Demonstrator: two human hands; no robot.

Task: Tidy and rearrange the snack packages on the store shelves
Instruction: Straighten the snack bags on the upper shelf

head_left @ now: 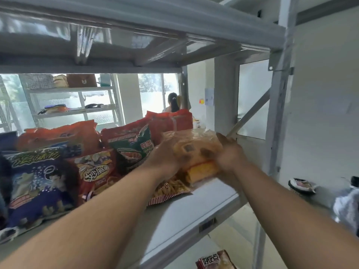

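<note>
Head view, both hands [165, 158] [231, 152] gripping crinkly clear bag [196, 148]

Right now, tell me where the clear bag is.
The clear bag sits right of centre, held between both hands above the shelf, beside the green packet.

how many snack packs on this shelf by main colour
Blue: 1
Orange or red: 4
Green and red: 1
Clear, held by left hand and right hand: 1
Total: 7, as far as shows
</note>
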